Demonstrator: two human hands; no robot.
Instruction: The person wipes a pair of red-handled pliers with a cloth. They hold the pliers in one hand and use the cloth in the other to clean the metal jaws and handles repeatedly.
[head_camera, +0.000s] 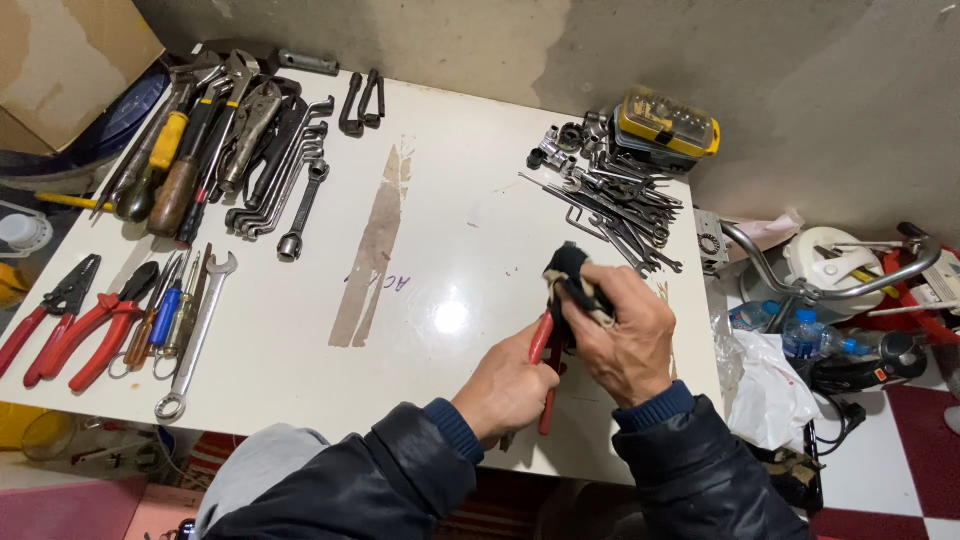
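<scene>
A white table (440, 200) fills most of the frame, its top marked by a long brown streak (375, 245) running down the middle. At the lower centre, a person in a dark jacket works over the table's near edge. The right hand (625, 335) is closed around a dark cloth (572, 280), pressing it onto the head of red-handled pliers (548, 365). The left hand (508, 385), just beside and below it, is wrapped around the pliers' handles, which point down toward the table's near edge.

At the upper left of the frame lies a heap of tools (225, 140): screwdrivers with wooden and yellow handles, locking pliers and bent wrenches, with a ring spanner (303, 210) at its right edge. Just right of the heap, near the table's far edge, sit two black parts (362, 100). At the upper right, a pile of hex keys and sockets (615, 200) spreads below a yellow bit case (668, 125). Along the left edge, lower down, lie red-handled cutters (50, 310), red pliers (105, 325), small screwdrivers (165, 315) and a long spanner (197, 335), side by side.

Off the table at the right of the frame, a chrome handlebar (830, 285) curves over a white plastic bag (765, 385) and blue-capped bottles (800, 335) on a red and white tiled floor (890, 470). A cardboard sheet (60, 55) leans in the upper left corner.
</scene>
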